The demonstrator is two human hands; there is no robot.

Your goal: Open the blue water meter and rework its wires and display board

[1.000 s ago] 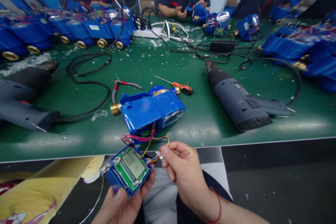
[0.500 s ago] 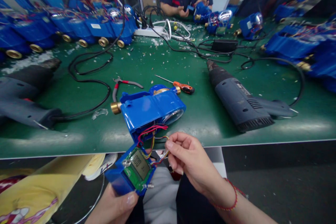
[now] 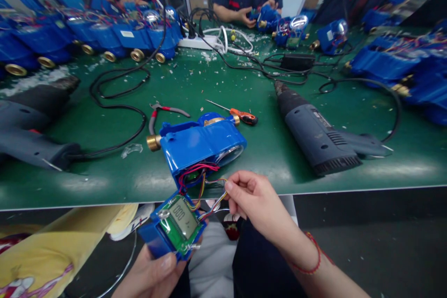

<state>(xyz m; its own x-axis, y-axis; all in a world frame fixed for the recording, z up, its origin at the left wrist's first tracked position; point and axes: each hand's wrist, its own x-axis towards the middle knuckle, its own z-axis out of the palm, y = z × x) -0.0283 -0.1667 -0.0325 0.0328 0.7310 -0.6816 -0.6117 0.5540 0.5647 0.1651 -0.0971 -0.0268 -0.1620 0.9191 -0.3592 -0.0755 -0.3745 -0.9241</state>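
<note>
My left hand (image 3: 157, 267) grips a blue display housing (image 3: 153, 237) with a green circuit board and a lit LCD (image 3: 184, 216) facing up. My right hand (image 3: 253, 195) pinches a thin bundle of coloured wires (image 3: 217, 204) between thumb and fingertips. That bundle runs from the board's right edge to my fingers and back toward a blue water meter (image 3: 192, 144). The meter lies on its side at the table's front edge, with a brass threaded end (image 3: 153, 142) pointing left. Red wires (image 3: 197, 167) hang from its open side.
Cutting pliers (image 3: 153, 116) and an orange-black screwdriver (image 3: 244, 116) lie behind the meter. Heat guns rest at left (image 3: 31, 121) and right (image 3: 314, 130) with trailing cords. More blue meters (image 3: 132, 37) line the back, near a white power strip (image 3: 199, 42). Co-workers sit across the green table (image 3: 230, 84).
My right hand has shifted slightly up and right, drawing the coloured wires straighter. The display housing has tilted and moved slightly left in my left hand. The water meter has stayed put.
</note>
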